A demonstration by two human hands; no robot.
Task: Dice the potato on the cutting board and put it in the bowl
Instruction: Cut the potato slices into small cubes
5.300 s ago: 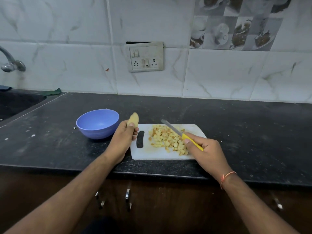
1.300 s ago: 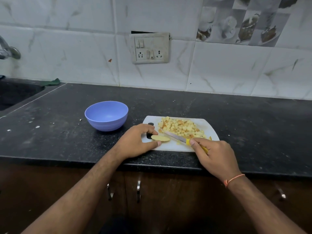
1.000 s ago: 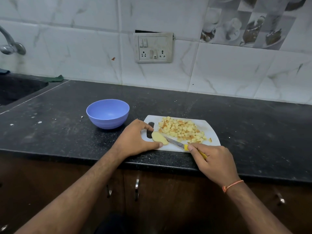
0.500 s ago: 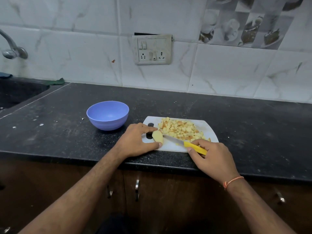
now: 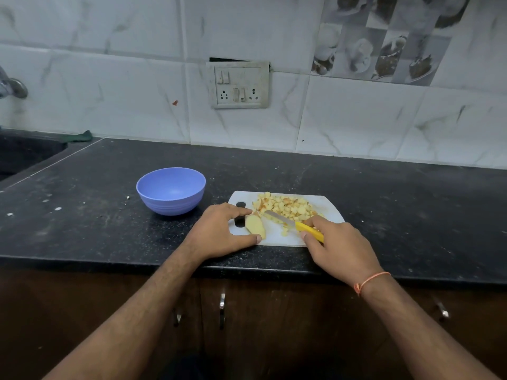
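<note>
Left hand pinches potato piece on cutting board; right hand grips knife, diced heap just beyond.

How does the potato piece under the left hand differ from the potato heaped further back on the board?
The potato piece is one uncut chunk; the diced heap is many small cubes. The left hand pinches the piece; nothing holds the heap. Both lie on the cutting board, none in the bowl.

Open table on the right, crowded on the left

Bare black table lies right of the cutting board; the blue bowl stands just left of it, and diced potato heaps its far half.
</note>
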